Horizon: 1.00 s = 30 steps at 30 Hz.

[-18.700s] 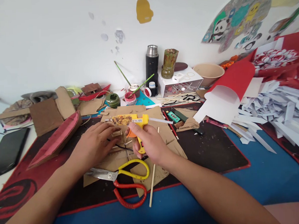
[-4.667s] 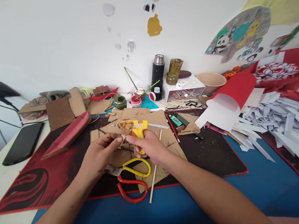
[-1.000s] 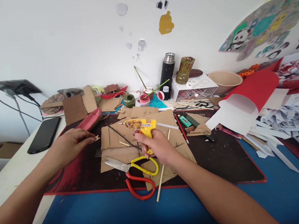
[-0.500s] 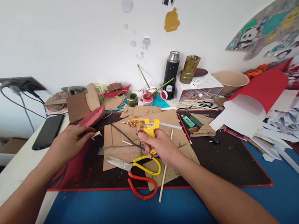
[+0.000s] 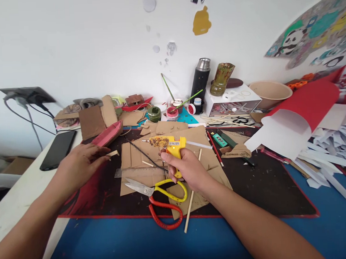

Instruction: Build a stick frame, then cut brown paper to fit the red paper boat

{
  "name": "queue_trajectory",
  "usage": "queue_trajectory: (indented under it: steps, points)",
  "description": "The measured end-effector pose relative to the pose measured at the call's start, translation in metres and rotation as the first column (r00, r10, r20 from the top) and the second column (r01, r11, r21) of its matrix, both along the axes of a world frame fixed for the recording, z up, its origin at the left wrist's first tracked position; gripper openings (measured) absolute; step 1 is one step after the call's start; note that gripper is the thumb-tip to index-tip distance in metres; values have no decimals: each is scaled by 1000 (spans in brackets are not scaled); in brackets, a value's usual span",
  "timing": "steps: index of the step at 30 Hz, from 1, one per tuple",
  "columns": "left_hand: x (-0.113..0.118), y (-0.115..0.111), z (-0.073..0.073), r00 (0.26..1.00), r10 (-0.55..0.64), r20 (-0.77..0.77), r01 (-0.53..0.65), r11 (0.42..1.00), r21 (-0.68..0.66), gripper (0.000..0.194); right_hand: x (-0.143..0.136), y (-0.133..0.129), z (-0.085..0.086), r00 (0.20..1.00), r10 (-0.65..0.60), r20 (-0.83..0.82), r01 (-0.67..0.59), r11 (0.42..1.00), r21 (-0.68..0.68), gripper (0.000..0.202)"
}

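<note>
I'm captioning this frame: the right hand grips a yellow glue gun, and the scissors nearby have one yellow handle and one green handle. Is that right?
Not quite: the scissors have one yellow handle and one red handle, not green, as the head view shows. The right hand does grip the yellow glue gun.

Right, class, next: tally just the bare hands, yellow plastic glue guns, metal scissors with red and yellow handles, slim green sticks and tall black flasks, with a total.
Left hand and right hand: 2
Yellow plastic glue gun: 1
Metal scissors: 1
Slim green sticks: 2
Tall black flask: 1
Total: 7
</note>
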<state>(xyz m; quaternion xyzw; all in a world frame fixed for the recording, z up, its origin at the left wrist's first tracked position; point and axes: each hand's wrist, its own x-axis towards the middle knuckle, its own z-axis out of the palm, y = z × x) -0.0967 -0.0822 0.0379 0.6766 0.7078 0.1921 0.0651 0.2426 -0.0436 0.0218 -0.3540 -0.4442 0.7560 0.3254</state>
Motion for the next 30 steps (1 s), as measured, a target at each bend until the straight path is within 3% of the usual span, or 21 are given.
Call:
queue_trajectory:
  steps: [4, 10, 16, 23, 30]
  points:
    - [-5, 3, -11, 994, -40, -97, 40, 999, -2, 53, 0, 0, 0, 1000, 8, -8, -8, 1000, 10, 43]
    - [-8, 6, -14, 985, -54, -167, 47, 998, -42, 54, 0, 0, -2, 1000, 11, -11, -11, 1000, 23, 43]
    - [-4, 6, -10, 989, -55, -136, 49, 997, -53, 56, -1, 0, -4, 1000, 14, -18, -13, 999, 29, 40]
    - [-9, 4, -4, 993, 41, -108, -48, 997, -64, 50, -1, 0, -2, 1000, 28, -11, -28, 999, 24, 40]
    - [-1, 7, -9, 995, -16, -97, 10, 998, -57, 53, -1, 0, -4, 1000, 25, 3, -25, 1000, 18, 41]
